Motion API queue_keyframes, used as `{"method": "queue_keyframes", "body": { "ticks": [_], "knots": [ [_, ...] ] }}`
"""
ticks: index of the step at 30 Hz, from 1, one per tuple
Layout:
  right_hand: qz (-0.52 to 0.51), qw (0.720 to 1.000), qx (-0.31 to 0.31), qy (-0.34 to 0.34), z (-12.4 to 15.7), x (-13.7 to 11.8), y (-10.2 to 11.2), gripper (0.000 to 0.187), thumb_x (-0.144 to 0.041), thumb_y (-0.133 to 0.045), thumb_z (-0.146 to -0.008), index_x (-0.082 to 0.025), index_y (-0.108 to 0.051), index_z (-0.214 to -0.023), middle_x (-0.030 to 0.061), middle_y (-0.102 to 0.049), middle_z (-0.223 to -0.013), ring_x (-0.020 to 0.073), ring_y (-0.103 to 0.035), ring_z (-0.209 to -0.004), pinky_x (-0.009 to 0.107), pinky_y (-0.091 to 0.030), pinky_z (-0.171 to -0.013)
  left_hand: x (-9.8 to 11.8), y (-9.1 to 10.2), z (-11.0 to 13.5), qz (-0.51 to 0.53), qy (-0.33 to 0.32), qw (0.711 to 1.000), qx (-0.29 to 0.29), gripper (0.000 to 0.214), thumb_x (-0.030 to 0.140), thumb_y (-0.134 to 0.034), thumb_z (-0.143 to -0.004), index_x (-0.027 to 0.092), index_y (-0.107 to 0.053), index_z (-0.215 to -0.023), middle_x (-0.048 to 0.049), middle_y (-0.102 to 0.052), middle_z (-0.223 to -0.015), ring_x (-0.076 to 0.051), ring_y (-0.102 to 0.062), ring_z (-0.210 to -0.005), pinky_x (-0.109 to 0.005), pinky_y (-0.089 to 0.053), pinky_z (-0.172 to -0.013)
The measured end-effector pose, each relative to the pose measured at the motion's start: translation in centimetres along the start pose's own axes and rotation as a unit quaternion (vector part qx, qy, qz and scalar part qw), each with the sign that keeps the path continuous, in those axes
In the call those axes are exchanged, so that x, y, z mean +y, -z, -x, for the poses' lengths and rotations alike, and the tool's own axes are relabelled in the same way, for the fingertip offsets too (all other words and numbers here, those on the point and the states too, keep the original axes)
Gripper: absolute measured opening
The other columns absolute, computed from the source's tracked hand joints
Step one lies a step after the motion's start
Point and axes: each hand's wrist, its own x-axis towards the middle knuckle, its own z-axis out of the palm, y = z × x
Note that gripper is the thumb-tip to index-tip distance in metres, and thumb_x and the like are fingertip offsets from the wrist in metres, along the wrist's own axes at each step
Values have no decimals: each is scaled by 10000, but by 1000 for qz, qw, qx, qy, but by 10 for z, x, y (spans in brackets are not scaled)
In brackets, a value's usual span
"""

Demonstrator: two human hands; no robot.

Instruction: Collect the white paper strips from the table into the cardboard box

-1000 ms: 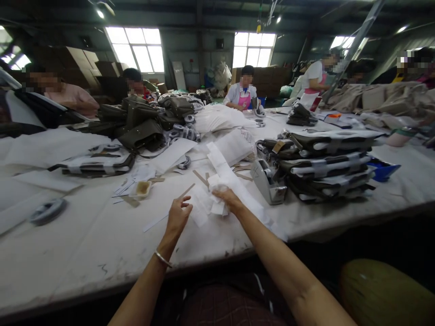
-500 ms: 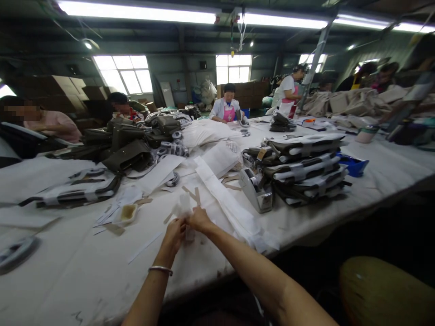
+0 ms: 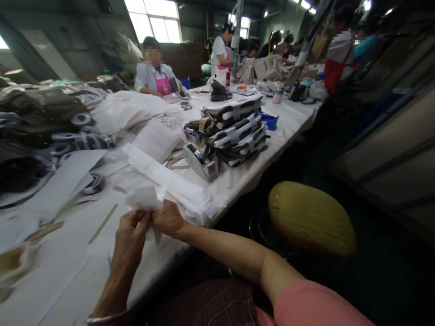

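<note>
Both hands are close together over the front of the table, pinching a thin white piece of tissue-like paper. My left hand has thumb and fingers closed on its lower edge. My right hand is closed on the paper's right side, knuckles against the left fingertips. Part of the paper hangs below the hands, and its exact kind is unclear. Just beyond my right hand lie long white paper strips. A grey tape dispenser stands past them, beside a stack of dark folded bags wrapped in white.
Dark bags and white sheets are heaped at the left. A small container sits near left. A yellow-covered stool stands right of the table's edge. A co-worker in a pink apron sits across.
My view has swung right and down, so the table's contents shift left and the stool shows fully. Both hands still grip the white paper, now nearer the strips' front end.
</note>
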Motion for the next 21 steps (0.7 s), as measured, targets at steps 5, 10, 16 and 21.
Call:
{"method": "queue_keyframes", "body": {
  "ticks": [5,10,16,21],
  "knots": [
    [-168,978,126,9,50,16,62,265,-228,-664,-730,-166,-732,-978,41,-728,-974,206,-662,-920,298,-526,-830,49,-34,36,-21,-129,978,-163,403,570,-580,-792,210,-725,-903,-77,-622,-973,-281,-584,-996,-433,-506,-928],
    [-273,951,128,-65,108,19,117,335,-421,-798,-684,-169,-735,-897,45,-721,-900,202,-648,-822,330,-527,-822,63,-60,78,62,-117,949,-287,300,460,-572,-892,243,-700,-1055,-79,-616,-1110,-228,-644,-971,-269,-581,-665],
    [-297,945,64,-118,116,17,135,444,-499,-813,-698,-175,-709,-984,77,-704,-919,236,-647,-845,349,-516,-794,33,-62,96,160,-38,975,-146,380,541,-597,-888,241,-690,-1101,-86,-640,-1075,-219,-654,-881,-301,-564,-710],
    [-332,930,-83,-132,89,-5,96,554,-517,-875,-592,-180,-690,-991,65,-691,-830,230,-645,-754,372,-523,-754,3,-49,107,391,113,907,-113,980,733,-761,-630,229,-453,-1411,-148,-612,-1285,-348,-579,-1189,-428,-494,-977]
  ]
}}
